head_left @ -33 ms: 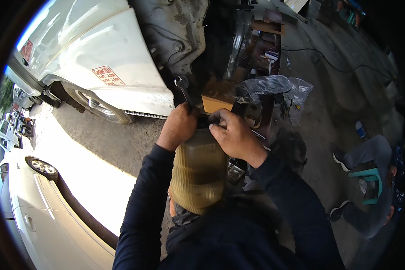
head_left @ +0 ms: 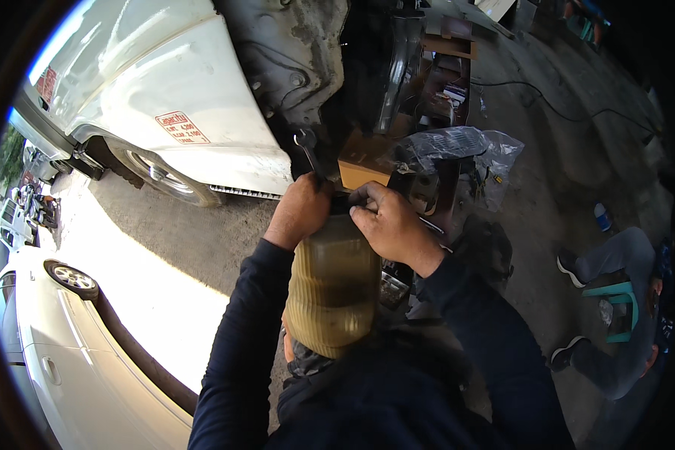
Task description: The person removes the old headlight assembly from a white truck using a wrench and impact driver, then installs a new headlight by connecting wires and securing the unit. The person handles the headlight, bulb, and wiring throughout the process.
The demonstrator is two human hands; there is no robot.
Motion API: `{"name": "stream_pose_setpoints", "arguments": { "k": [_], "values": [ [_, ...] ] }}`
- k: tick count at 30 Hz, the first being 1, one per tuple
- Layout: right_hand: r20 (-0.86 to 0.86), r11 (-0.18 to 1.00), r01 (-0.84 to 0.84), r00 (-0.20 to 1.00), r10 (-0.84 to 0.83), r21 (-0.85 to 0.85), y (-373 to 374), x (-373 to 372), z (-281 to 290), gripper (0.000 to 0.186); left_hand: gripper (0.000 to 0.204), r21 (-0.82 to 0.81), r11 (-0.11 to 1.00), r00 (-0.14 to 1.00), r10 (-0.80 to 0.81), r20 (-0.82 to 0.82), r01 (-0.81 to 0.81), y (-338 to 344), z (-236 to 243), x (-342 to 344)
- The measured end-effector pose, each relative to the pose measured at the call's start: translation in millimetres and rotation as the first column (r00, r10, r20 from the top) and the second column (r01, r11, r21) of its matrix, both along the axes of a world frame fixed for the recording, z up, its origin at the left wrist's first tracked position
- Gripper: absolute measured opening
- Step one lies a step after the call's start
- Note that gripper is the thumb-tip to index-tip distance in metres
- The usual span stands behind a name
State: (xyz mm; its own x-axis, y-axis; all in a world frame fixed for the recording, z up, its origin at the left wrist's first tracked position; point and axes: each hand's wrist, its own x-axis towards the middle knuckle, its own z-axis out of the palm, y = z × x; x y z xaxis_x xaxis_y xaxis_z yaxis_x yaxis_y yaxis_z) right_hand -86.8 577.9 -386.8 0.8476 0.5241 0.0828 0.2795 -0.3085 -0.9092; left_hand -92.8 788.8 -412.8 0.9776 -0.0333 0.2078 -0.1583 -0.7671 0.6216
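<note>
My left hand [head_left: 301,208] is closed around an open-end wrench [head_left: 307,148], whose jaw points up and away from me. Its lower part is hidden in the fist. My right hand [head_left: 397,225] is bent inward with thumb and fingers pinched together; what they hold, if anything, I cannot make out. Between and below both hands is a yellowish, translucent, ribbed plastic container [head_left: 331,292] with a dark top. My hands are beside that top, and the fingers partly cover it.
A white vehicle [head_left: 172,90] with an exposed front stands ahead left, a pale car [head_left: 105,367] nearer left. Beyond my hands are a cardboard box [head_left: 364,161] and a plastic-wrapped part [head_left: 450,142]. At right, a person in grey trousers [head_left: 615,262] sits by a green stool [head_left: 622,292].
The whole view has shifted very slightly. Both hands keep the same pose, and the wrench stays in my left hand.
</note>
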Motion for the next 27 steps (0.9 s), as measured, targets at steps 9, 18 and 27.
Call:
{"name": "stream_pose_setpoints", "arguments": {
  "k": [9, 18, 27],
  "values": [
    [0.067, 0.99, -0.015, 0.997, 0.025, -0.142, 37.4, 39.4, -30.7, 0.029, 0.029, -0.038, 0.997, 0.995, -0.064, -0.08, 0.061, 43.1, -48.1, 33.0],
    [0.085, 0.98, -0.028, 0.995, 0.045, -0.196, 51.1, 50.2, -36.4, 0.031, 0.035, -0.211, 0.961, 0.973, 0.141, -0.184, -0.179, 39.7, -48.1, 30.7],
    [0.085, 0.993, -0.087, 0.992, 0.094, -0.078, 76.4, 57.4, -37.2, 0.031, 0.034, -0.139, 0.969, 0.968, 0.18, -0.175, -0.206, 50.6, -29.4, 7.7]
  ]
}}
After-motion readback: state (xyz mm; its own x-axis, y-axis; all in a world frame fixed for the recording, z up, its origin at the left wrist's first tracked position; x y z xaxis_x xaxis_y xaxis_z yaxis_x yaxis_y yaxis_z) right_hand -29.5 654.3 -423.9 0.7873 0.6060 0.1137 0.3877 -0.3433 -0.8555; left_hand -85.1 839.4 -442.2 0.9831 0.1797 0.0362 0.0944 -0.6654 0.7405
